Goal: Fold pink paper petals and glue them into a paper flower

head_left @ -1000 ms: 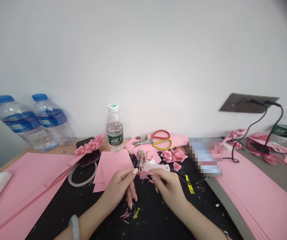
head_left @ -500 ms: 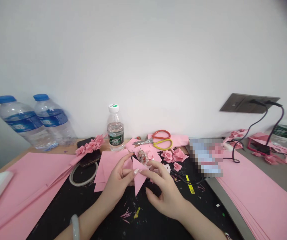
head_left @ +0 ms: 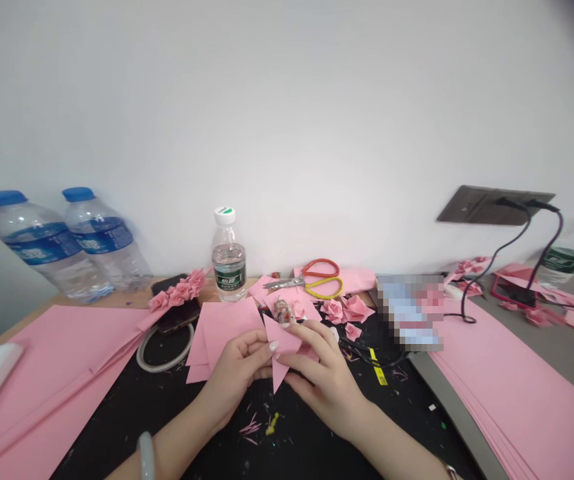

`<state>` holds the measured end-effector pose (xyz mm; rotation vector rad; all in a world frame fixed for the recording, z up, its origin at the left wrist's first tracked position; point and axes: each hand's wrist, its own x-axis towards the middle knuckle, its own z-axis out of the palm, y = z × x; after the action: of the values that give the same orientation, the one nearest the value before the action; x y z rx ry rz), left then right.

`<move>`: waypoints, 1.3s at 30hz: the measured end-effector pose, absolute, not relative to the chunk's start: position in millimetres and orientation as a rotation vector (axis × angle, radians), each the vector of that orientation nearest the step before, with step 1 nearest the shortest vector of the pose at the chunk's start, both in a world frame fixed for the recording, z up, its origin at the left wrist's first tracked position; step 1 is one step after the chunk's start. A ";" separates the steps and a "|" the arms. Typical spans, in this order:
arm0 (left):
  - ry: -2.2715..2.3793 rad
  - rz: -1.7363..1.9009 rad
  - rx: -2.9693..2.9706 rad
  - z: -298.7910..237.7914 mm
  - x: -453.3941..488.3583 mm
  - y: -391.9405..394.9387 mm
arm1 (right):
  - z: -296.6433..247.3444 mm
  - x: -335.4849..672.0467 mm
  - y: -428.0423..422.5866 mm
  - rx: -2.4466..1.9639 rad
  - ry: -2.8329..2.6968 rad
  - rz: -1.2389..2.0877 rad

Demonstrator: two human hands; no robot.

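Between my hands is a folded piece of pink paper (head_left: 280,343) with pointed corners, one pointing down toward me. My left hand (head_left: 247,365) pinches its left side, thumb on the front face and fingers curled behind. On the other side my right hand (head_left: 323,373) grips the paper with thumb and fingers, hiding part of its right edge. Just beyond lie scissors (head_left: 317,280) with one red and one yellow handle. Pink paper roses (head_left: 357,309) sit right of the paper, and square pink sheets (head_left: 231,327) lie behind my left hand.
A small water bottle (head_left: 229,260) stands by the wall; two larger bottles (head_left: 101,240) lean at the left. Large pink sheets (head_left: 67,360) cover the left side, another stack (head_left: 511,380) the right. A phone (head_left: 409,313), cables (head_left: 497,253) and paper scraps (head_left: 251,429) are around.
My right hand's fingers have closed in on the folded paper, and my left index finger, raised before, is now curled down. The view has shifted slightly.
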<state>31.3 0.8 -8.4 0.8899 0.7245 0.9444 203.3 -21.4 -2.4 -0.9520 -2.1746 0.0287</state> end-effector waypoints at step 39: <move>0.898 0.783 0.960 -7.3 32.3 -2.4 | -9.1 198.4 -12.1 -1.059 -1.540 0.879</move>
<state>32.3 -2.4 -7.3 0.9597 0.8978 0.7833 198.4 -12.1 -9.1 -1.0595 -1.5400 0.8793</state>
